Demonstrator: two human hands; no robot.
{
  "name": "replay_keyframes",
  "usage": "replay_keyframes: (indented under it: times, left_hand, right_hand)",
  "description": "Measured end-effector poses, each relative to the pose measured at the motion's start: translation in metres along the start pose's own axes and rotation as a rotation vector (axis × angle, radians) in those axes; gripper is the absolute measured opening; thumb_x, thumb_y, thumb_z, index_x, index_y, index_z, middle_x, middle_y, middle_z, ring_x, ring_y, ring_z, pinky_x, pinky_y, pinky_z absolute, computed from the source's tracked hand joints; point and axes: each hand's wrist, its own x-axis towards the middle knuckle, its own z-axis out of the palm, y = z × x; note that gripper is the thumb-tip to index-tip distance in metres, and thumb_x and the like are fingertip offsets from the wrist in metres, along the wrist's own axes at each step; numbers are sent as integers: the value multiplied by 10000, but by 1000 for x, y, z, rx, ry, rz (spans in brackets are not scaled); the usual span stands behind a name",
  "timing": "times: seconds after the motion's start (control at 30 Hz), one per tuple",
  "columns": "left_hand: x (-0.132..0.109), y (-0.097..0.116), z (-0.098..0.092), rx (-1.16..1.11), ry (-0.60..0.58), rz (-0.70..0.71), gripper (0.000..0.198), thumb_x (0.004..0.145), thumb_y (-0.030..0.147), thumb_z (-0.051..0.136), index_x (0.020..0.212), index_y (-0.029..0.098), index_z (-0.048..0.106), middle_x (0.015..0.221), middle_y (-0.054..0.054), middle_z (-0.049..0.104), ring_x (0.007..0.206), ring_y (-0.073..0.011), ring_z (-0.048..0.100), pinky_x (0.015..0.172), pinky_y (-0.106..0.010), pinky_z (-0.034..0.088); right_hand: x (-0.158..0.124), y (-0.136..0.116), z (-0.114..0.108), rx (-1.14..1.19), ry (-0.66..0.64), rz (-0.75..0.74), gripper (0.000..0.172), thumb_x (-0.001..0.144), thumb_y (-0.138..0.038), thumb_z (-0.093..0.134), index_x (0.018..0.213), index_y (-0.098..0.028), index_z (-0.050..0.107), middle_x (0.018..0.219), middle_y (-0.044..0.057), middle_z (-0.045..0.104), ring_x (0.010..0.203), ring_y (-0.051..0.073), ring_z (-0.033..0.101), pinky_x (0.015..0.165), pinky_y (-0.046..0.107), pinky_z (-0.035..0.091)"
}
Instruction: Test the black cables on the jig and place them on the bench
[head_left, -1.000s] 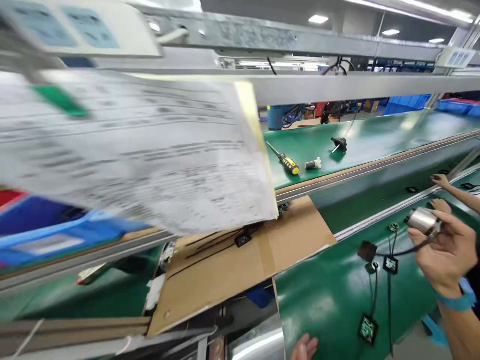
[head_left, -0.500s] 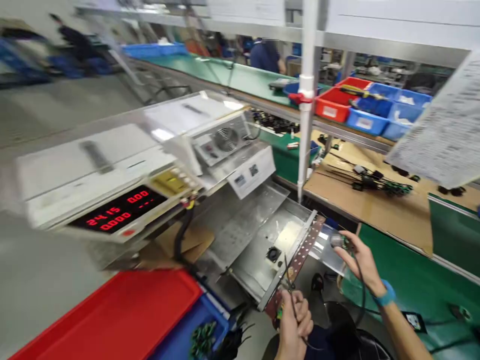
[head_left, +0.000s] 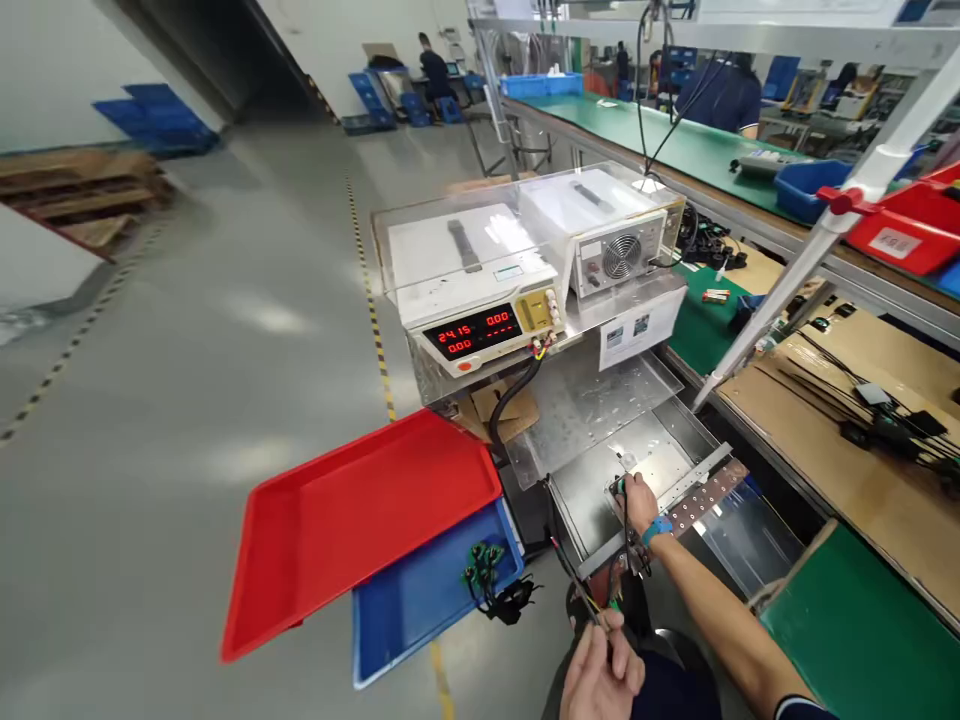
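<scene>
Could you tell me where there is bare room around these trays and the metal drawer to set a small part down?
The red tray shows a bare floor. The blue tray is bare except for the cable bundle at its right end. The metal drawer is crowded where the right hand reaches in; its far sloped plate looks bare.

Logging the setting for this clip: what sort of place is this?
Most likely an electronics assembly or test floor. A power supply with red digits sits by a metal fixture, long green benches carry blue and red bins, and other workers sit further back.

Bare forearms, a blue wristband [head_left: 657, 529] (right wrist), dark sleeve edge [head_left: 806, 708].
</scene>
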Motion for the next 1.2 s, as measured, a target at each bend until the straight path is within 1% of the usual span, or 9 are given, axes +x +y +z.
replay_keyframes:
  times: [0.27, 0.47, 0.57, 0.63, 0.7, 0.83, 0.93, 1.0, 1.2]
  left_hand:
    - [24, -29, 21, -50, 92, 37, 370, 718, 460, 825, 743, 134, 654, 622, -21, 362, 537, -122, 435, 584, -275, 364]
    - [49, -59, 21, -62, 75, -156, 545, 641, 547, 858, 745, 128, 525, 609, -3, 375, 540, -139, 446, 588, -294, 351]
    - [55, -76, 33, 8, 15, -189, 635, 613, 599, 862, 750, 131, 454, 624, 2, 382, 598, -142, 481, 635, -287, 346]
    - [58, -86, 36, 86, -32, -194, 676, 636, 645, 835, 766, 133, 412, 647, 5, 386, 640, -144, 515, 670, -285, 348]
    - [61, -90, 33, 265, -79, -204, 704, 663, 722, 779, 822, 122, 447, 708, -18, 452, 717, -162, 558, 722, -295, 375]
    - [69, -64, 18, 1071, -187, -24, 889, 799, 901, 424, 1018, 58, 603, 1017, -160, 607, 952, -238, 544, 845, -357, 398]
    - [73, -26, 14, 1250, -81, 165, 802, 907, 793, 353, 1240, 88, 542, 1153, -136, 602, 998, -217, 566, 882, -352, 448]
    - [76, -5, 12, 1346, -143, 227, 573, 954, 626, 418, 1119, 100, 572, 1010, -101, 619, 872, -176, 581, 819, -317, 470]
    - [74, 34, -16, 1433, -416, -19, 304, 851, 372, 559, 817, 71, 579, 772, -68, 580, 696, -122, 481, 640, -258, 364]
  right_hand:
    - [24, 3, 3, -109, -191, 34, 438, 937, -312, 623, 1268, -37, 542, 1071, 172, 638, 1005, 370, 643, 784, 425, 474]
    - [17, 19, -62, 59, -359, -163, 238, 905, -166, 619, 1095, -31, 669, 1090, 224, 642, 1063, 380, 623, 881, 429, 454]
    - [-31, 17, -118, 471, -561, -217, 574, 1098, -465, 213, 1046, -68, 624, 961, 125, 669, 847, 172, 654, 767, 282, 507]
    - [-71, 11, -148, 1149, -789, -110, 626, 1031, -624, 362, 1142, -41, 562, 1005, 159, 655, 796, 161, 636, 700, 279, 508]
    - [-104, 8, -166, 1331, -782, -50, 619, 949, -645, 535, 1075, -40, 565, 760, 88, 607, 593, 110, 529, 543, 224, 402]
    - [-140, 14, -170, 1313, -673, 41, 682, 892, -731, 547, 1019, -60, 553, 566, -25, 400, 433, 64, 282, 432, 229, 178]
    - [-157, 16, -165, 1139, -642, -35, 716, 907, -777, 461, 942, -67, 547, 581, -19, 356, 488, 70, 250, 469, 249, 179]
    - [-170, 11, -162, 947, -592, -127, 675, 959, -740, 386, 824, -90, 508, 607, 4, 375, 547, 80, 282, 523, 258, 222]
    - [-213, -16, -144, 685, -384, -132, 291, 981, -409, 524, 957, -123, 571, 699, -15, 516, 651, 98, 434, 649, 256, 313]
